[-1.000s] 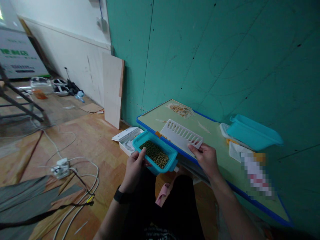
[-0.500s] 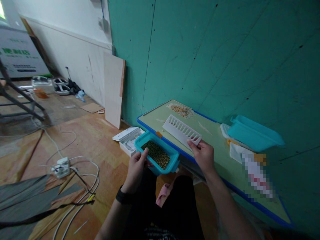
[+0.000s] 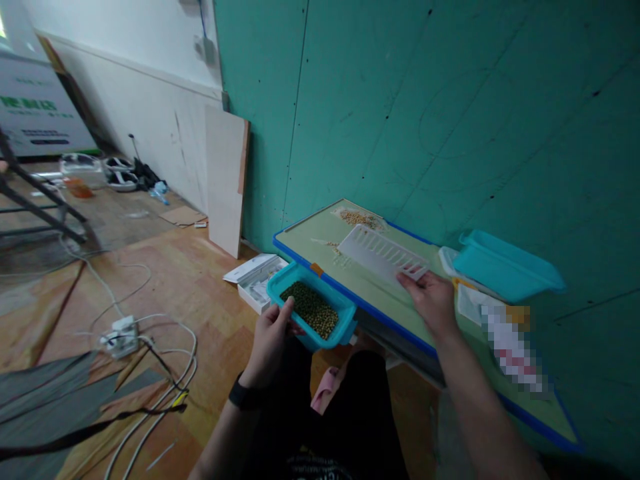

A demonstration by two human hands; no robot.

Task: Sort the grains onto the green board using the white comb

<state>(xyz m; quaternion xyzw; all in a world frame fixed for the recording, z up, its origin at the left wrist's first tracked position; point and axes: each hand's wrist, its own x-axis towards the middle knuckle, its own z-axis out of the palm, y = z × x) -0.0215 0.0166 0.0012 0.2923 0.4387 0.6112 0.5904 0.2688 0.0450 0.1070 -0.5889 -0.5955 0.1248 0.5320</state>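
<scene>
My left hand [image 3: 273,333] grips the near left rim of a turquoise plastic tub [image 3: 345,324], thumb over the edge. Inside the tub lie dark green beans [image 3: 306,299] and paler tan beans [image 3: 326,323], side by side. The tub is held against the front edge of a low table. My right hand [image 3: 431,299] pinches the near right end of a white slotted plastic strip [image 3: 373,257], which is over the tabletop. A few loose tan beans [image 3: 334,249] lie beside the strip's left end. Behind it is a larger pile of tan beans [image 3: 359,218].
The pale green table [image 3: 395,293] has a blue edge and stands against a green wall. On its right sit another turquoise tub [image 3: 510,267] and a blurred-out packet [image 3: 515,350]. An open white box [image 3: 255,283], a power strip [image 3: 120,337] and cables are on the floor.
My right hand has moved the slotted strip to the right and slightly back. Loose tan beans now show where its left end was. My left hand and the tub look nearly unchanged.
</scene>
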